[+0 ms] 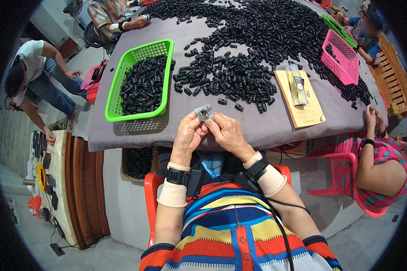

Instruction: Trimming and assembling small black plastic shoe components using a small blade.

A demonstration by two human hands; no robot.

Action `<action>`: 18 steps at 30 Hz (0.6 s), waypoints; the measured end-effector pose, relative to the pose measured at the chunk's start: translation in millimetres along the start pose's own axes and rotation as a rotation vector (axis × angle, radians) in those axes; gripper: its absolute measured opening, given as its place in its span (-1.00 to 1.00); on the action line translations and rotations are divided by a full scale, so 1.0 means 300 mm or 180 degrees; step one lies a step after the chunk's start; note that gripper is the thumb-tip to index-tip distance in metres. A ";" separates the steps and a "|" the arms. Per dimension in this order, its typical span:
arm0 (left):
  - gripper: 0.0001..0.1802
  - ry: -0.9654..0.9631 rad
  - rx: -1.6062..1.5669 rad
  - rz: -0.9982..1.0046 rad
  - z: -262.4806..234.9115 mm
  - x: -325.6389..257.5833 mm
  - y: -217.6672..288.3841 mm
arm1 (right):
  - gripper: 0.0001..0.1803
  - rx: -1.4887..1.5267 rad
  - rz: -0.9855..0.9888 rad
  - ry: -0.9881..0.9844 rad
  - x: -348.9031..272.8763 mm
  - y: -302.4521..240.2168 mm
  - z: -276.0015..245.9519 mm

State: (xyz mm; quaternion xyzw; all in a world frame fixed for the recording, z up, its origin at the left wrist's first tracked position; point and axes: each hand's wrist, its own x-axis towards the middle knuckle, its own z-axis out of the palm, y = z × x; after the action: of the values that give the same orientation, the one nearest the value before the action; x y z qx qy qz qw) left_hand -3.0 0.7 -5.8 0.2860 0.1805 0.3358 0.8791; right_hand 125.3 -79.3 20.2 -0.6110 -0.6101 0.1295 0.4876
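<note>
Left hand and right hand raised together over the near edge of the tabletop, fingers curled shut around a small grey part pinched between both sets of fingertips. Just beyond, toward the tabletop centre, a large heap of small black cylindrical pieces. Toward the left edge, a green basket filled with the same black pieces. Near the right edge, a pink basket; beside it, a tan board carrying a clear plastic bag
</note>
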 end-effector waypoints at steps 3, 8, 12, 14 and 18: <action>-0.66 -0.0007 -0.0049 -0.0027 0.002 0.000 0.003 | -0.76 -0.0033 -0.0035 0.0036 0.000 0.000 0.004; -0.68 0.0047 0.0073 -0.0028 0.022 0.002 0.001 | -0.76 -0.0075 -0.0055 0.0087 -0.003 0.010 0.005; -0.70 0.0179 0.0155 -0.0006 0.027 -0.007 0.008 | -0.77 -0.0052 -0.0042 0.0091 -0.003 0.004 0.012; -0.70 0.0162 0.0165 -0.0013 0.027 -0.008 0.011 | -0.77 -0.0067 -0.0050 0.0108 -0.003 0.002 0.014; -0.71 0.0173 0.0215 -0.0027 0.026 -0.001 0.006 | -0.77 -0.0165 -0.0016 0.0134 -0.006 0.011 0.017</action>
State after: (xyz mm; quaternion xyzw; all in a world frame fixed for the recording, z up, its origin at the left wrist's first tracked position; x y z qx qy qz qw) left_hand -0.1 -1.2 1.6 0.3055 0.2167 0.3333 0.8652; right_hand 123.1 -77.9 14.5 -0.6244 -0.6043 0.0995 0.4847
